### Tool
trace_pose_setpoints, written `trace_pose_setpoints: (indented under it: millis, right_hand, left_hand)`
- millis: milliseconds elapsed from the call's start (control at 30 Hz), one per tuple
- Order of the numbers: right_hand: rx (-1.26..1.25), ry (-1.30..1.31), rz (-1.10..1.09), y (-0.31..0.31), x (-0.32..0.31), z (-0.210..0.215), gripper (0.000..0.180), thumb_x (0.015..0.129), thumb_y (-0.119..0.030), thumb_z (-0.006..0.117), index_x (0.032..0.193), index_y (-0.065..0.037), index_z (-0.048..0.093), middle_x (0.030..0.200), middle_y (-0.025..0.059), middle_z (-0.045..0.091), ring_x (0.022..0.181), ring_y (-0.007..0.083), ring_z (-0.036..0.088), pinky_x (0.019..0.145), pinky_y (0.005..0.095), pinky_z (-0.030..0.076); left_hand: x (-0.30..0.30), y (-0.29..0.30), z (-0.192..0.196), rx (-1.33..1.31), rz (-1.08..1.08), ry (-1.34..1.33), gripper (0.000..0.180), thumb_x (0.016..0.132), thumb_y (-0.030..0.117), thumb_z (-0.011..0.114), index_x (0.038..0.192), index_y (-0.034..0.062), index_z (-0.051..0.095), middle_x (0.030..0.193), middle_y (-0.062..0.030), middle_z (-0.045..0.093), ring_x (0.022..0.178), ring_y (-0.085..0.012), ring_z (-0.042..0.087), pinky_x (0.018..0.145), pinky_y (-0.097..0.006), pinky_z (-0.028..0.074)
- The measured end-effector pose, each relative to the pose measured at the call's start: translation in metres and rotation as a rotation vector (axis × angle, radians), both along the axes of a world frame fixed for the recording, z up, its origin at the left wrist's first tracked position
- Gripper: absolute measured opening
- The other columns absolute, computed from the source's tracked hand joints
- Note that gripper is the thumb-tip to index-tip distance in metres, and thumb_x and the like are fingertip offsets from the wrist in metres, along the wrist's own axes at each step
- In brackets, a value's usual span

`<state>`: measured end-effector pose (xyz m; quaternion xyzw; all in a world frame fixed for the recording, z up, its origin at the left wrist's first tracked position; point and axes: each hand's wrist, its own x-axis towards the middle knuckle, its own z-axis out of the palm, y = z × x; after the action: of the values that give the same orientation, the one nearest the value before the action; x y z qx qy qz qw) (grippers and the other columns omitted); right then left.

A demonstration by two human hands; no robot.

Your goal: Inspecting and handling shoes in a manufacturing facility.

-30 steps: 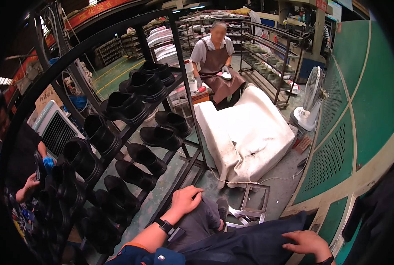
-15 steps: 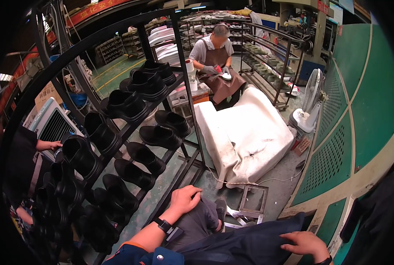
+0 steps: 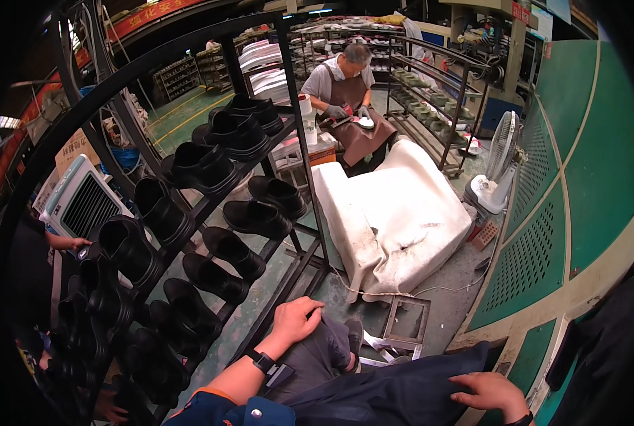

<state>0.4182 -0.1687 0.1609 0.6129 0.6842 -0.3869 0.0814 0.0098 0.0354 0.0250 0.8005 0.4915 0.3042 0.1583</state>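
My left hand (image 3: pixel 297 319) rests on the knee of my grey trouser leg (image 3: pixel 317 351), holding nothing. Its fingers lie loosely over the cloth, and a dark band circles the wrist. On the dark blue cloth (image 3: pixel 388 387) over my other leg lies my right hand (image 3: pixel 491 392), also without anything in it, its fingers apart. Left of my left arm stands a black metal rack (image 3: pixel 288 142) bearing several black shoes (image 3: pixel 214 167) on slanted rails.
A white cover (image 3: pixel 402 220) drapes a bulky thing ahead. Beyond it a seated, aproned person (image 3: pixel 349 92) works on a white-soled shoe (image 3: pixel 364 122). At right stand a white fan (image 3: pixel 503 153) and green metal panels (image 3: pixel 544 234). Another person's hand (image 3: pixel 79 243) shows behind the rack.
My two hands have not moved. The seated person's head is slightly lower, and the red thing in their hand has shifted left. Behind the rack, the other person's arm has moved left and down.
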Motion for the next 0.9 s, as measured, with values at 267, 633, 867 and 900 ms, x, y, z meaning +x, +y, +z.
trace_pose_setpoints:
  millis: [267,633,867,900]
  right_hand:
    - [0.001,0.008,0.001,0.0004,-0.0001,0.0007,0.056,0.092,-0.053,0.059,0.133,-0.015,0.061,0.112,0.0175,0.069,0.102,0.0361,0.066,0.088,0.0427,0.053]
    - [0.000,0.010,0.006,0.0011,-0.0011,0.0028,0.056,0.093,-0.053,0.058,0.133,-0.014,0.061,0.112,0.0175,0.069,0.104,0.0361,0.066,0.090,0.0423,0.052]
    - [-0.009,0.000,0.006,0.0010,-0.0014,0.0031,0.056,0.093,-0.053,0.057,0.134,-0.014,0.060,0.114,0.0173,0.069,0.105,0.0357,0.065,0.091,0.0421,0.051]
    - [0.004,0.004,0.009,0.0009,-0.0014,0.0028,0.056,0.093,-0.053,0.057,0.134,-0.014,0.060,0.114,0.0171,0.069,0.105,0.0355,0.065,0.090,0.0419,0.052]
  left_hand:
    - [-0.0001,-0.0004,0.0010,-0.012,-0.002,-0.007,0.017,0.085,0.021,0.064,0.095,0.0130,0.075,0.081,-0.0064,0.068,0.071,-0.0282,0.067,0.063,-0.039,0.053]
    - [0.0015,-0.0004,0.0046,-0.019,0.000,0.014,0.017,0.086,0.022,0.065,0.095,0.0139,0.076,0.078,-0.0054,0.065,0.066,-0.0278,0.065,0.060,-0.038,0.051]
    - [0.0014,-0.0011,0.0071,-0.031,0.011,0.025,0.016,0.086,0.022,0.065,0.094,0.0134,0.075,0.079,-0.0052,0.065,0.066,-0.0271,0.065,0.059,-0.037,0.051]
    - [0.0014,-0.0009,0.0070,-0.013,0.002,0.011,0.016,0.086,0.022,0.065,0.094,0.0134,0.075,0.079,-0.0052,0.065,0.066,-0.0271,0.065,0.059,-0.037,0.051]
